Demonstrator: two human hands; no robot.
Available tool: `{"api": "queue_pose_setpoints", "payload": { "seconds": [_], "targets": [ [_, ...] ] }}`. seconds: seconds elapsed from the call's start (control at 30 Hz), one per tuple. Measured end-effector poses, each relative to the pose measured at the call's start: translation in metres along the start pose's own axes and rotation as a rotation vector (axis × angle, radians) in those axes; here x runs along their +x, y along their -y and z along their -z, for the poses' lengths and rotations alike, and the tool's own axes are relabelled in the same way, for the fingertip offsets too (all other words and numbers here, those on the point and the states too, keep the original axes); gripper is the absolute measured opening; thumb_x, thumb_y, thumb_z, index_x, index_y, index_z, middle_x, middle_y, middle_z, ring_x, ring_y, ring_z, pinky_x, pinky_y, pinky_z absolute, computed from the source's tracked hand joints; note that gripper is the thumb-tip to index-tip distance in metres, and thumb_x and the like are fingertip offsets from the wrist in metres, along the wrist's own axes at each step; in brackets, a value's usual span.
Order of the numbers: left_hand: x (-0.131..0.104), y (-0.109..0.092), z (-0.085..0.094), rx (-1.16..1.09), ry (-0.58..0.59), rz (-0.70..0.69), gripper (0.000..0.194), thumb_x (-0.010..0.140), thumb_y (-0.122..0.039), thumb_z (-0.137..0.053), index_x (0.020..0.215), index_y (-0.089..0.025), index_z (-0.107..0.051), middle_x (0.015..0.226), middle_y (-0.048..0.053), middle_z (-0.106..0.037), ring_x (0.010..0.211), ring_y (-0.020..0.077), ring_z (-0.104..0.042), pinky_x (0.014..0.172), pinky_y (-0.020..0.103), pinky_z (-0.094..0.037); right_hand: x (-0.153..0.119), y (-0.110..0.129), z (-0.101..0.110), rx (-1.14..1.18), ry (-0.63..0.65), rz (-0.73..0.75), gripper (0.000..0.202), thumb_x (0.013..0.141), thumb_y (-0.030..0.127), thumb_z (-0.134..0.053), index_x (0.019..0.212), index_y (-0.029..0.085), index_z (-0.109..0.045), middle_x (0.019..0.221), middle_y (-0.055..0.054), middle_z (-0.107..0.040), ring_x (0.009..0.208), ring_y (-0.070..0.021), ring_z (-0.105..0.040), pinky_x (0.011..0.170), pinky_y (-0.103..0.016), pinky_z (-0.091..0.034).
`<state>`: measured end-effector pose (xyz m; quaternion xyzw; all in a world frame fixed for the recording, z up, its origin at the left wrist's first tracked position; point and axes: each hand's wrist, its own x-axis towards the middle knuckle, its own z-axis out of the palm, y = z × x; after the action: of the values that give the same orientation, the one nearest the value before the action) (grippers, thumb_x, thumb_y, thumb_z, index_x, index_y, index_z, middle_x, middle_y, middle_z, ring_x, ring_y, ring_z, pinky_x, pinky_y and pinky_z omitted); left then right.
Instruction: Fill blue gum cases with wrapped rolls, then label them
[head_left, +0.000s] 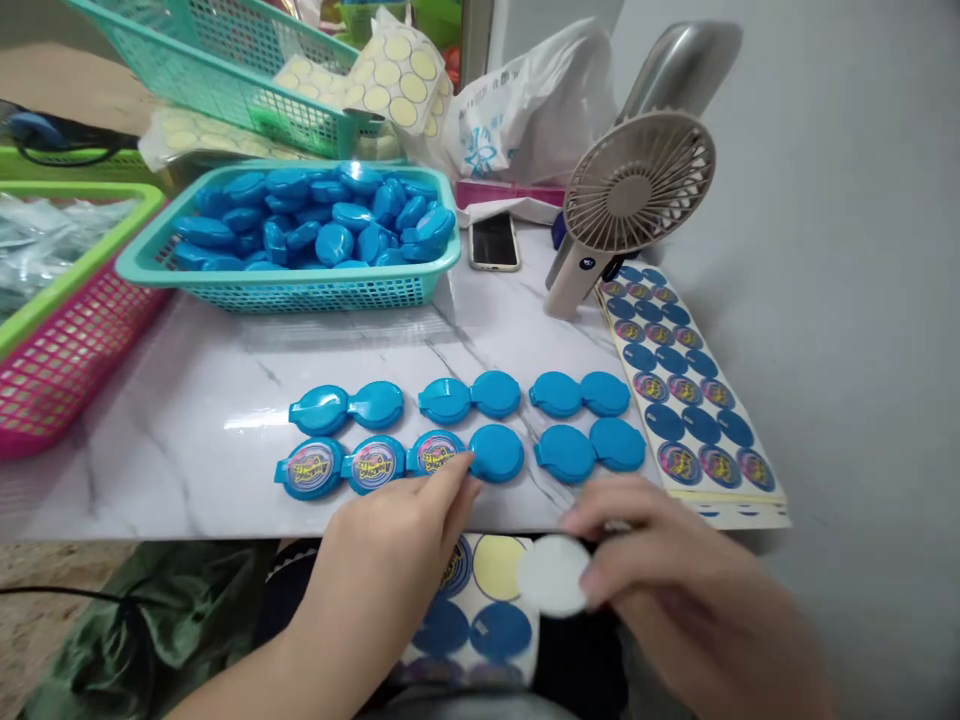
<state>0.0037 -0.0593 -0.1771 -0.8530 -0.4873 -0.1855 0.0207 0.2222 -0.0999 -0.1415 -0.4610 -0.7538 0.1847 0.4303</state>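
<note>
Two rows of blue round plastic cases lie on the table, many opened out in linked pairs. In the front row, a case at the left and the two beside it carry printed round stickers. My left hand has its thumb and index finger together at the edge of the third stickered case, beside a plain case. Over my lap, my right hand, blurred, pinches a round sticker with its white back showing. Beneath it lies a sticker sheet with one bare yellowish circle.
A turquoise basket full of blue cases stands behind. Right of it are a phone, a handheld fan and stacked sticker sheets by the wall. A pink-and-green basket of clear packets is at left.
</note>
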Motion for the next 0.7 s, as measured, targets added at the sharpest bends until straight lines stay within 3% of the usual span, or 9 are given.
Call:
{"api": "queue_pose_setpoints", "payload": {
  "seconds": [0.1,0.23,0.47,0.7],
  "targets": [
    [0.007,-0.002,-0.004,0.078,0.076,0.01,0.025,0.091,-0.03,-0.073,0.113,-0.019,-0.075,0.056,0.0,-0.07,0.043,0.0237,-0.066,0.039,0.031,-0.029,0.021,-0.015,-0.008,0.031,-0.07,-0.309,0.006,0.086,0.023,-0.074,0.082,0.026,-0.072,0.079,0.002,-0.076,0.07,-0.0131,-0.071,0.062,-0.019,-0.057],
    [0.014,-0.003,-0.006,0.108,0.072,-0.006,0.02,0.084,-0.024,-0.078,0.104,-0.018,-0.078,0.051,0.0,-0.067,0.039,0.0227,-0.063,0.04,0.028,-0.02,0.046,-0.034,-0.024,0.083,0.062,-0.589,0.016,0.076,0.037,-0.083,0.079,0.023,-0.078,0.073,-0.001,-0.077,0.059,-0.0149,-0.067,0.053,-0.023,-0.055],
    [0.022,-0.001,-0.008,0.102,0.105,-0.01,0.013,0.084,-0.02,-0.073,0.095,-0.019,-0.078,0.046,0.0,-0.063,0.035,0.0213,-0.06,0.046,0.027,-0.009,0.054,-0.048,-0.034,0.163,0.104,-0.681,0.023,0.07,0.04,-0.083,0.078,0.019,-0.079,0.069,-0.004,-0.076,0.062,-0.0175,-0.07,0.057,-0.027,-0.057],
    [0.018,-0.001,-0.016,0.135,0.071,0.024,0.014,0.084,-0.021,-0.069,0.096,-0.023,-0.077,0.047,-0.001,-0.063,0.035,0.0225,-0.058,0.048,0.029,-0.008,0.053,-0.05,-0.037,0.173,0.114,-0.744,0.027,0.068,0.042,-0.082,0.079,0.018,-0.078,0.072,-0.005,-0.077,0.063,-0.0168,-0.07,0.058,-0.026,-0.056]
  ]
}}
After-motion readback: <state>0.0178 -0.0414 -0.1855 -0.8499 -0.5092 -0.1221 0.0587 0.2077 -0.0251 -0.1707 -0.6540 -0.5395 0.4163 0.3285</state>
